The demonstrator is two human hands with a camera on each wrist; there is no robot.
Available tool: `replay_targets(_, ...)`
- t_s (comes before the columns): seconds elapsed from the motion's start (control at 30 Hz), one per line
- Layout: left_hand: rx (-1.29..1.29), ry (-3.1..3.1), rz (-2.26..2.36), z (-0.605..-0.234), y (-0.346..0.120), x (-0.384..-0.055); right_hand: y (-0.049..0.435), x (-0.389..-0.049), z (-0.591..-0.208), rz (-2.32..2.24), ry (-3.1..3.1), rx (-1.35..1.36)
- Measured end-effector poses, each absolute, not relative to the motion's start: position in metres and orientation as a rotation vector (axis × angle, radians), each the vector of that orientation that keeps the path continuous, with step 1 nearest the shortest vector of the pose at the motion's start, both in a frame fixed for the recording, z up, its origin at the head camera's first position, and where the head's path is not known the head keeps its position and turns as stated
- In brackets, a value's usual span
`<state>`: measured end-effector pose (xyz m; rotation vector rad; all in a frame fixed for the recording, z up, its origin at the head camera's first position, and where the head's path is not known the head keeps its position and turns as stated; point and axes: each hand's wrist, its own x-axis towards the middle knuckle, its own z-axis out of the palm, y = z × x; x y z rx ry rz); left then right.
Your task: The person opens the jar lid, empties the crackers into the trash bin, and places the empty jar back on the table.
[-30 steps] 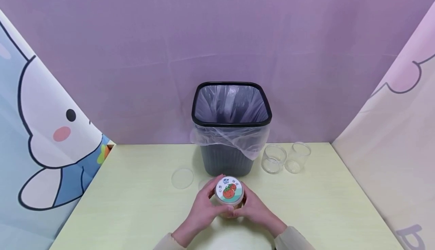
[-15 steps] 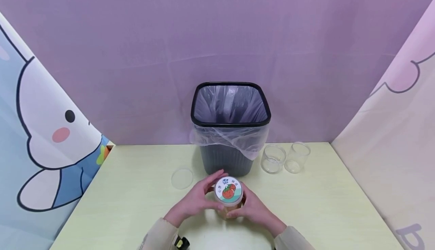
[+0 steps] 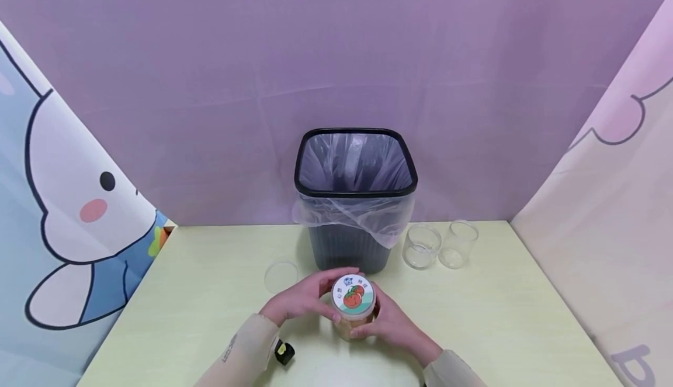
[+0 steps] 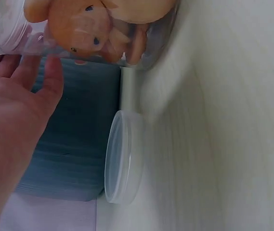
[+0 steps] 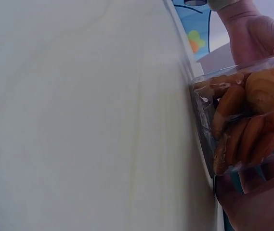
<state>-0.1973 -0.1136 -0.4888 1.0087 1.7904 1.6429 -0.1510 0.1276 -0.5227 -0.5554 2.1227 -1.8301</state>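
Observation:
A clear plastic jar stands on the table, its round top bearing a picture of orange-red fruit. Several brown, cookie-like pieces show through its wall, and one has small dark eyes in the left wrist view. My left hand reaches round the jar's left side near the top, thumb at the front and fingers behind. From the right, my right hand grips the jar lower down, its thumb across the front. Its other fingers are partly hidden behind the jar.
Behind the jar stands a dark bin with a black rim and a clear liner. A clear round lid lies left of the bin. Two clear empty jars stand to its right. Printed cloths hang around the table.
My left hand loosened, drew back a little, and its fingers now reach farther over the jar's far side, with the wrist swung outward. The right hand keeps its hold; the jar stays in place.

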Motion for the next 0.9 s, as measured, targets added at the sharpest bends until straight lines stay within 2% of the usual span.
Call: replay_targets(0.9, 0.673, 2.179, 1.825, -0.486, -0.103, -0.155, 0.127, -0.150, -0.523, -1.828, 2.136, -0.558)
